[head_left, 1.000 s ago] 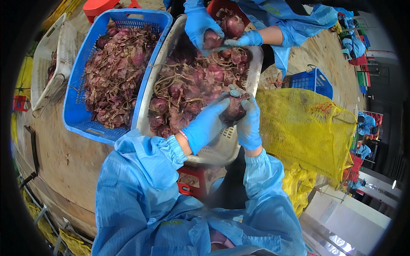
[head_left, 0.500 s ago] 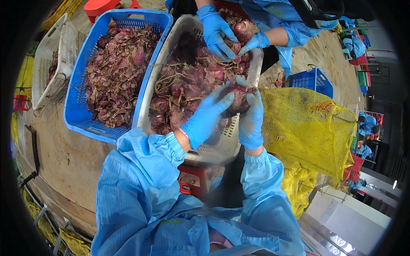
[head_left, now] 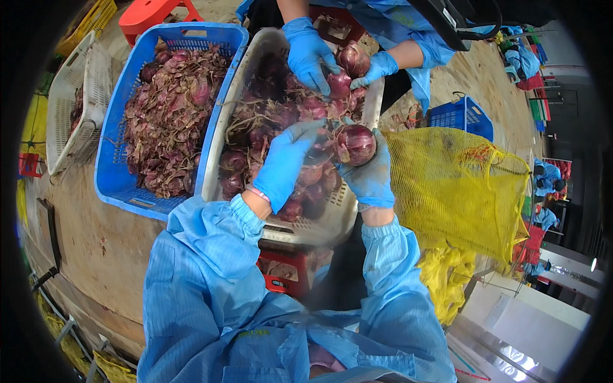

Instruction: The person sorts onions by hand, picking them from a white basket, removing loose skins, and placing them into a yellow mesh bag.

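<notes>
My right hand (head_left: pixel 369 179), in a blue glove, cups a shiny red onion (head_left: pixel 355 145) above the right side of a white plastic crate (head_left: pixel 348 214). My left hand (head_left: pixel 284 163), gloved alike, is bent close to the onion's left side. Its fingertips curl round something dark purple that is partly hidden, and I cannot tell whether this is loose skin or another onion. Several red onions (head_left: pixel 292 209) and dry peel lie in the crate below. Across from me, a co-worker's two blue-gloved hands hold a red onion (head_left: pixel 353 59) over the crate's far end.
A blue crate (head_left: pixel 105 169) heaped with dry onion skins (head_left: pixel 172 121) stands to the left, with another white crate (head_left: pixel 86 96) beyond it. Yellow mesh sacking (head_left: pixel 453 185) lies to the right, near a small blue basket (head_left: pixel 463 118). A red stool (head_left: pixel 150 16) stands far left.
The onion in my right hand now shows a smooth, shiny side. My left hand has drawn a little leftward off it. The co-worker's hands have shifted slightly.
</notes>
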Motion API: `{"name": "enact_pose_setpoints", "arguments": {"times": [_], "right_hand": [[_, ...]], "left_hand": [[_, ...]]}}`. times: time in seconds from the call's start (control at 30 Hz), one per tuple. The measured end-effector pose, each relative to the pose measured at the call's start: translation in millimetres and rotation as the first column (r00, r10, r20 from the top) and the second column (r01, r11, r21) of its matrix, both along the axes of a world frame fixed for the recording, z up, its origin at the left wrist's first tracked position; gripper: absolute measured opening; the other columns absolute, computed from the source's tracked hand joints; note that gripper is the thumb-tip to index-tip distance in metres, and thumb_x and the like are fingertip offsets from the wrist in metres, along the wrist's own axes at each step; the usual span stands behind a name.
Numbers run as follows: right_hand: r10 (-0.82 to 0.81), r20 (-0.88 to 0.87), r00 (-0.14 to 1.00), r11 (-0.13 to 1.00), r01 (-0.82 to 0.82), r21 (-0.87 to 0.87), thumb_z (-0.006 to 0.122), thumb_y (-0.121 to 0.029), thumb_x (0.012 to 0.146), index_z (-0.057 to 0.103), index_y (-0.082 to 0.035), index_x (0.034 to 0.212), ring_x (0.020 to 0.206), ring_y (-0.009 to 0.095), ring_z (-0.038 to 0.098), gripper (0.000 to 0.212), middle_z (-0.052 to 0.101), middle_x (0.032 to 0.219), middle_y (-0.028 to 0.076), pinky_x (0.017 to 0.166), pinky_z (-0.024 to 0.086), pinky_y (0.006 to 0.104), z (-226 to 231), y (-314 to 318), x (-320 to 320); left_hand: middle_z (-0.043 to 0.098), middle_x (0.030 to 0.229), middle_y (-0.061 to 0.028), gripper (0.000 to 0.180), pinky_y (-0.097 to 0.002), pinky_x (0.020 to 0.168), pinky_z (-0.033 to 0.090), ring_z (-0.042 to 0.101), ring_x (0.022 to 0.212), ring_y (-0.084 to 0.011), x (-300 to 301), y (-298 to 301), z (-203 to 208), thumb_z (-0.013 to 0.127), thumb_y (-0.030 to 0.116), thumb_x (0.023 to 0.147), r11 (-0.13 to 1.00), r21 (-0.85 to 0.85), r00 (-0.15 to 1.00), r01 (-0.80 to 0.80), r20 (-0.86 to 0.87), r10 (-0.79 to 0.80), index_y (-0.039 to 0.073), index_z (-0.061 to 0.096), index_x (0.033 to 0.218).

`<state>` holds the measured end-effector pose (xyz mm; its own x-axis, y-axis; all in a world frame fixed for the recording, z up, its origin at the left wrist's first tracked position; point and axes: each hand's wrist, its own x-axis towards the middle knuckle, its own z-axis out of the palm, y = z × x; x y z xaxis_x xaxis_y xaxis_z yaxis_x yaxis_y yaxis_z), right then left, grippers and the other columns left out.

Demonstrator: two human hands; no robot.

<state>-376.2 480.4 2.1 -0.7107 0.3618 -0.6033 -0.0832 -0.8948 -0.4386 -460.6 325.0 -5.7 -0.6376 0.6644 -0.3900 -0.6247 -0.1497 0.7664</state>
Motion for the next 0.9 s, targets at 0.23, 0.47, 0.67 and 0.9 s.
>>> {"name": "enact_pose_setpoints", "arguments": {"times": [0.23, 0.47, 0.67, 0.9], "right_hand": [[0.073, -0.025, 0.997, 0.984, -0.068, 0.163, 0.032, -0.044, 0.099, 0.051, -0.007, 0.131, 0.114, 0.029, 0.056, 0.052, 0.057, 0.128, 0.014, 0.097, 0.046, 0.0458, -5, -3, 2], [0.1, -0.051, 0.994, 0.946, -0.079, 0.315, 0.036, -0.043, 0.1, 0.056, -0.004, 0.12, 0.105, 0.025, 0.063, 0.048, 0.062, 0.118, 0.013, 0.091, 0.053, 0.0415, -27, -4, 9], [0.107, -0.24, 0.965, 0.993, -0.09, 0.08, 0.037, -0.041, 0.101, 0.056, -0.006, 0.124, 0.104, 0.023, 0.064, 0.046, 0.065, 0.116, 0.01, 0.094, 0.051, 0.039, 0, -13, 1], [0.271, -0.154, 0.95, 0.937, -0.223, 0.27, 0.051, -0.038, 0.098, 0.059, -0.013, 0.12, 0.098, 0.016, 0.064, 0.034, 0.065, 0.111, 0.003, 0.077, 0.058, 0.0379, 3, -2, 27]], "left_hand": [[0.064, 0.122, -0.0103, 0.043, -0.0306, 0.089, 0.05, 0.062, 0.102, -0.0176, 17, 3, 1, 0.066, 0.019, 0.091, 0.944, -0.326, 0.764, -0.04, -0.619, -0.181, 0.001, 0.056, 0.128], [0.065, 0.087, -0.0111, 0.024, -0.0326, 0.069, 0.051, 0.063, 0.075, -0.0193, 2, 1, 4, 0.055, 0.009, 0.095, 0.978, 0.159, 0.99, 0.135, -0.052, -0.129, -0.003, 0.057, 0.115], [0.063, 0.085, -0.0105, 0.026, -0.0326, 0.076, 0.05, 0.063, 0.08, -0.0193, 6, -3, 6, 0.054, 0.014, 0.096, 0.965, 0.256, 0.996, 0.05, 0.057, -0.067, -0.005, 0.054, 0.115], [0.062, 0.093, -0.0077, 0.029, -0.0309, 0.072, 0.05, 0.062, 0.078, -0.0159, 3, 0, 0, 0.062, 0.019, 0.093, 0.983, -0.108, 0.955, 0.149, -0.241, -0.171, -0.003, 0.055, 0.112]]}}
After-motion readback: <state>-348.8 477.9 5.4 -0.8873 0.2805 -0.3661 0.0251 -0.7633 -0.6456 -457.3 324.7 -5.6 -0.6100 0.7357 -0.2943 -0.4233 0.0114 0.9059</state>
